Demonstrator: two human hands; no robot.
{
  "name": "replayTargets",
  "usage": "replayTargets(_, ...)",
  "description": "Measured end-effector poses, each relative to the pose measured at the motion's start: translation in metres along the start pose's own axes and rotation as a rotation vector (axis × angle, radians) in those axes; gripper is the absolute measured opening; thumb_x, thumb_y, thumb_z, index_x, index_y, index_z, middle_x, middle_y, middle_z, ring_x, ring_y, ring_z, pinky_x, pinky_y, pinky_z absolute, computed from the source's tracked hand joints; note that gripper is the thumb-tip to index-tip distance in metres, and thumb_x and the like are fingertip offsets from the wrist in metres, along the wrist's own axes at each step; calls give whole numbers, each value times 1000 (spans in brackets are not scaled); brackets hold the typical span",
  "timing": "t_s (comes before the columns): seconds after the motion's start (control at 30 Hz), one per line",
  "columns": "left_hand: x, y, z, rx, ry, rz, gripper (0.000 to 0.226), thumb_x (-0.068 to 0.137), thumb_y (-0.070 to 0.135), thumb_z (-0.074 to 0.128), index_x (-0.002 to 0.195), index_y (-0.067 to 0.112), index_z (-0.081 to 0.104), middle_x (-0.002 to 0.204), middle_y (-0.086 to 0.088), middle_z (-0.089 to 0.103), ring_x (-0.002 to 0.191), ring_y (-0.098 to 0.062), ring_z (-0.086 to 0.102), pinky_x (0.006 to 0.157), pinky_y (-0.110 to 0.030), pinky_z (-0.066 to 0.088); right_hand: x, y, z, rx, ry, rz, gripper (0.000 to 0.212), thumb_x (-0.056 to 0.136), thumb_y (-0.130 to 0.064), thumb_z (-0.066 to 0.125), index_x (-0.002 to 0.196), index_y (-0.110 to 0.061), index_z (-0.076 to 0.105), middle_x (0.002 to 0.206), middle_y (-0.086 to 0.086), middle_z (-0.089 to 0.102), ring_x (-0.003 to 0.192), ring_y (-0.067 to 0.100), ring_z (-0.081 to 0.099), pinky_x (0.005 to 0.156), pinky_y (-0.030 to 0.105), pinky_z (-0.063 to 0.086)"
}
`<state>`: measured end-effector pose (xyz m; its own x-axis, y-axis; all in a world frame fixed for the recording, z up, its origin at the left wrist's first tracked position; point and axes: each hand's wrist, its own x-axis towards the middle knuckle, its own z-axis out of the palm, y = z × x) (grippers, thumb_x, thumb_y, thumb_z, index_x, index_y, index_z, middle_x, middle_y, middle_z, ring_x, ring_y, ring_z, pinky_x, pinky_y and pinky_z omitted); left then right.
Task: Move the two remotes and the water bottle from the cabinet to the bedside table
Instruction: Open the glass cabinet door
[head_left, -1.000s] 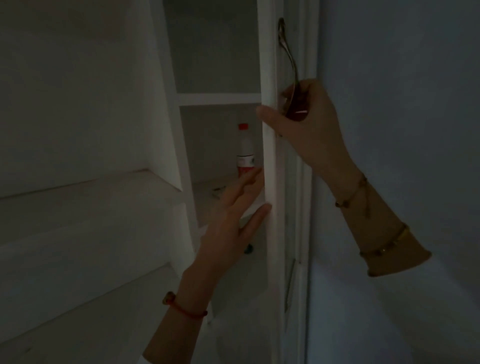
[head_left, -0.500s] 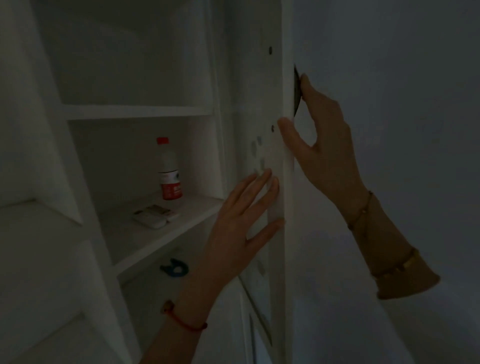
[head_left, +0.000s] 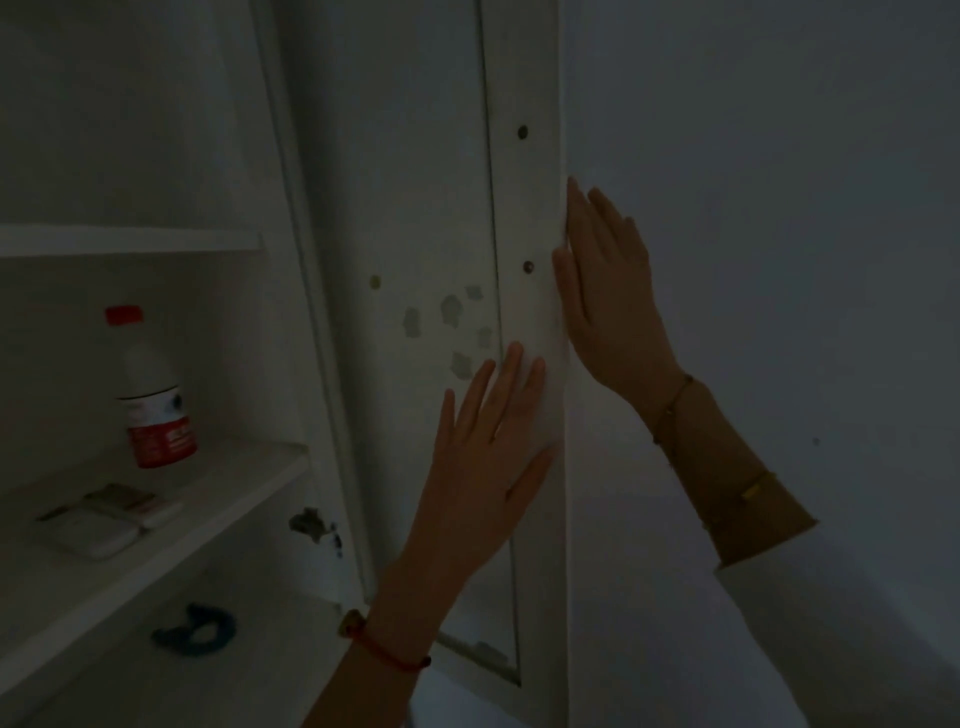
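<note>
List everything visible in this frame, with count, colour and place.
water bottle: 1, clear with red cap and red label, upright on the middle shelf
remotes: 2, white, lying side by side in front of the bottle
shelf: white, holding bottle and remotes
blue object: 1, teal, on the shelf below; too dim to identify
cabinet door: 1, white, swung open
left hand: fingers straight, flat on the door's inner face
right hand: fingers straight, at the door's edge

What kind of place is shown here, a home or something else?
Probably a room in a home, dimly lit. A white built-in cabinet with its door open has a shelf that holds a water bottle and two remotes, everyday household things. The room type is not certain.
</note>
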<state>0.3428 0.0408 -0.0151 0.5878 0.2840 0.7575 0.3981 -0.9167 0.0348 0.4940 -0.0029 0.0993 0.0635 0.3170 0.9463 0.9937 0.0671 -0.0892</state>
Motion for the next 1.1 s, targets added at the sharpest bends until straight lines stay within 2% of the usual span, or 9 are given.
replayTargets(0.1, 14, -2, 20, 34, 15, -18, 65, 100, 43, 36, 154, 28, 2, 163, 8, -7, 149, -12, -5, 120, -52, 11, 4, 20, 7, -38, -14, 0, 53, 102, -30, 17, 150, -7, 16, 159, 6, 21, 148, 20, 12, 122, 43, 4)
replayTargets(0.43, 44, -5, 61, 144, 45, -87, 64, 99, 43, 39, 154, 27, 10, 163, 5, -1, 150, -16, 3, 118, -54, 15, 20, 76, 37, 0, -56, -54, 53, 102, -32, 17, 150, -9, 16, 159, 6, 21, 148, 21, 13, 121, 46, 5)
replayTargets(0.6, 44, -7, 61, 166, 48, -88, 64, 99, 42, 40, 153, 28, 10, 163, 6, 0, 150, -15, 3, 117, -55, 16, 21, 77, 41, 123, -31, -77, 55, 101, -33, 18, 149, -6, 16, 158, 9, 22, 148, 22, 13, 121, 47, 5)
replayTargets(0.8, 43, -1, 53, 200, 45, -97, 60, 100, 43, 36, 153, 28, 13, 163, 5, 5, 149, -14, 8, 117, -54, 18, 19, 74, 37, 227, 26, -108, 52, 103, -22, 29, 149, -5, 13, 159, 11, 17, 148, 22, 12, 122, 44, 7)
replayTargets(1.0, 32, 2, 47, 226, 75, -156, 62, 100, 43, 38, 153, 28, 10, 163, 6, 4, 149, -15, 8, 116, -55, 19, 8, 61, 24, 294, 74, -238, 48, 101, -13, 32, 147, -3, 23, 157, 13, 23, 147, 25, 16, 121, 48, 8)
replayTargets(1.1, 21, -2, 40, 241, 78, -212, 65, 99, 40, 43, 153, 24, 12, 163, 4, 5, 149, -17, 10, 116, -56, 20, -1, 47, 27, 359, 42, -308, 46, 100, -12, 33, 145, -2, 29, 154, 12, 30, 146, 24, 20, 122, 46, 8)
